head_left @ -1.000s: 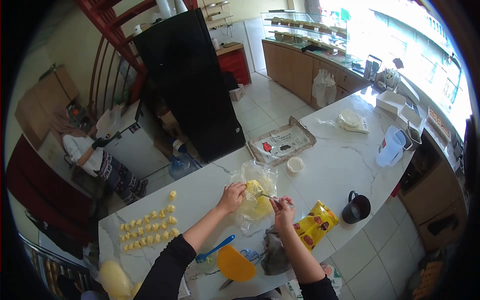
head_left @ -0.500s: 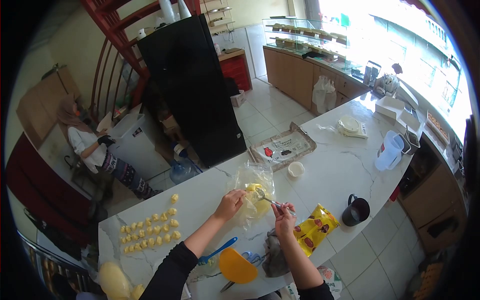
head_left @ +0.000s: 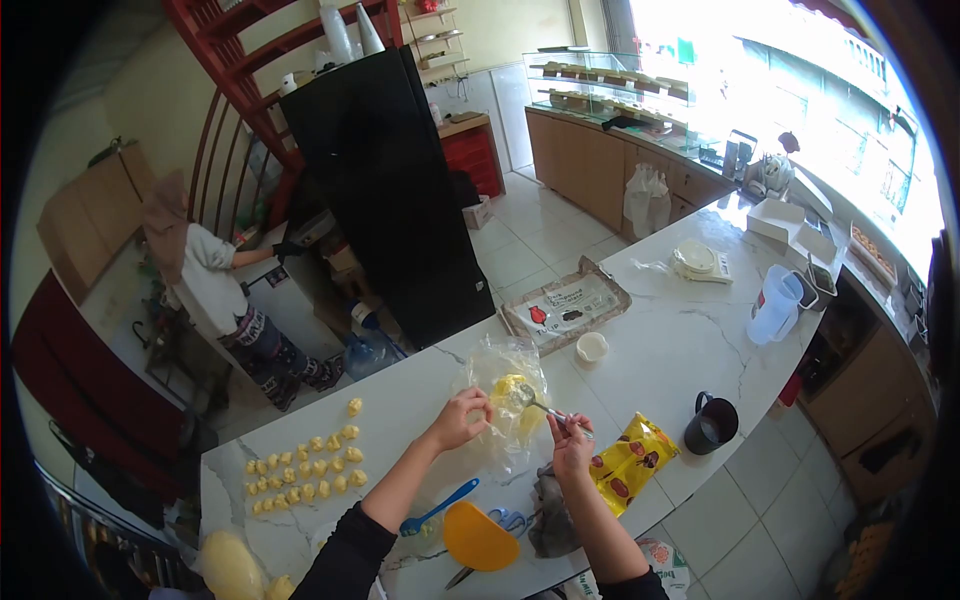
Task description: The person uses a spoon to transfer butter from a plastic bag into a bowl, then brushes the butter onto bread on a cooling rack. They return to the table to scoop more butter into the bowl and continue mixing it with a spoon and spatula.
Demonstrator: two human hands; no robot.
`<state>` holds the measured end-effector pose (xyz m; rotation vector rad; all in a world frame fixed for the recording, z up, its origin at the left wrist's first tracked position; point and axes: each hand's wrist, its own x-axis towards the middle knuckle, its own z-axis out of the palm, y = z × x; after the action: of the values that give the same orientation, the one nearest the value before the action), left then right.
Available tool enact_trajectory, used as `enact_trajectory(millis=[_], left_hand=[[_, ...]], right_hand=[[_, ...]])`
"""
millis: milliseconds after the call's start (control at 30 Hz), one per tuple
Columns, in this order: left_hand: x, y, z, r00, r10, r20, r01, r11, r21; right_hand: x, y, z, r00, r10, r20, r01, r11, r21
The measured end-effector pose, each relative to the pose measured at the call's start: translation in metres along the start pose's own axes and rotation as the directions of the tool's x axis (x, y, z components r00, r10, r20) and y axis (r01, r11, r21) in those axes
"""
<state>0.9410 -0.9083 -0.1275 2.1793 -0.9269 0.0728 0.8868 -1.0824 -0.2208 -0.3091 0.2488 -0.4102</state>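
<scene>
A clear plastic bag (head_left: pixel 485 362) lies spread on the marble counter with a soft yellow filling (head_left: pixel 508 386) in it. My left hand (head_left: pixel 463 418) is closed at the bag's left edge, thumb and fingers curled together on the plastic. In my right hand (head_left: pixel 571 446) is a metal spoon (head_left: pixel 543 406), its bowl over the bag beside the yellow filling. Rows of small yellow dough balls (head_left: pixel 305 469) sit on the counter to the left. Below my hands lie an orange dough scraper (head_left: pixel 478 536), a blue-handled tool (head_left: pixel 440 505), scissors (head_left: pixel 513 522) and a dark grey cloth (head_left: pixel 553 515).
A yellow packet (head_left: pixel 630 465) and a dark mug (head_left: pixel 711 423) stand right of my right hand. Beyond the bag are a small white cup (head_left: pixel 592 347) and a brown-edged paper packet (head_left: pixel 567 305). A scale (head_left: pixel 701 262) and clear jug (head_left: pixel 776 305) stand farther right. A co-worker (head_left: pixel 215 275) stands near the black fridge (head_left: pixel 385 190).
My left hand has drawn slightly down and away from the yellow filling. The spoon has shifted a little right. The co-worker has turned and stretched an arm toward the fridge side.
</scene>
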Motion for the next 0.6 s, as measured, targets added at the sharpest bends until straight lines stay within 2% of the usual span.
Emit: enact_trajectory(millis=[33, 100, 133, 200, 300, 367, 400, 467, 600], left_hand=[[0.003, 0.0, 0.0, 1.0, 0.002, -0.001, -0.002, 1.0, 0.0], [0.005, -0.001, 0.003, 0.985, 0.088, -0.147, -0.074, 0.993, 0.097], [0.005, 0.001, 0.006, 0.985, 0.088, -0.148, -0.074, 0.992, 0.098], [0.001, 0.005, 0.015, 0.995, 0.104, -0.005, -0.102, 0.983, 0.156], [-0.004, 0.009, 0.027, 0.991, 0.135, 0.02, -0.137, 0.982, 0.133], [-0.006, 0.003, 0.03, 0.991, 0.137, -0.003, -0.136, 0.984, 0.119], [-0.007, 0.001, 0.032, 0.99, 0.138, -0.027, -0.134, 0.985, 0.106], [-0.009, 0.001, 0.031, 0.992, 0.117, -0.042, -0.113, 0.99, 0.085], [-0.018, -0.003, 0.025, 0.999, 0.02, -0.026, -0.018, 0.995, 0.102]], right_hand=[[-0.003, -0.001, 0.004, 1.0, -0.007, -0.004, 0.007, 0.999, -0.033], [-0.006, -0.001, 0.005, 1.0, -0.012, -0.01, 0.011, 0.998, -0.069], [-0.007, 0.0, 0.005, 0.999, 0.037, -0.013, -0.037, 0.999, -0.016], [-0.007, 0.002, 0.007, 0.996, 0.084, -0.012, -0.083, 0.996, 0.038], [-0.001, 0.008, 0.003, 0.983, 0.158, -0.092, -0.15, 0.984, 0.092], [0.005, 0.013, -0.004, 0.939, 0.28, -0.202, -0.237, 0.948, 0.212], [0.007, 0.014, -0.009, 0.938, 0.281, -0.204, -0.238, 0.948, 0.211], [0.009, 0.011, -0.005, 0.847, 0.438, -0.3, -0.29, 0.856, 0.429], [0.011, 0.012, -0.01, 0.816, 0.49, -0.305, -0.288, 0.803, 0.522]])
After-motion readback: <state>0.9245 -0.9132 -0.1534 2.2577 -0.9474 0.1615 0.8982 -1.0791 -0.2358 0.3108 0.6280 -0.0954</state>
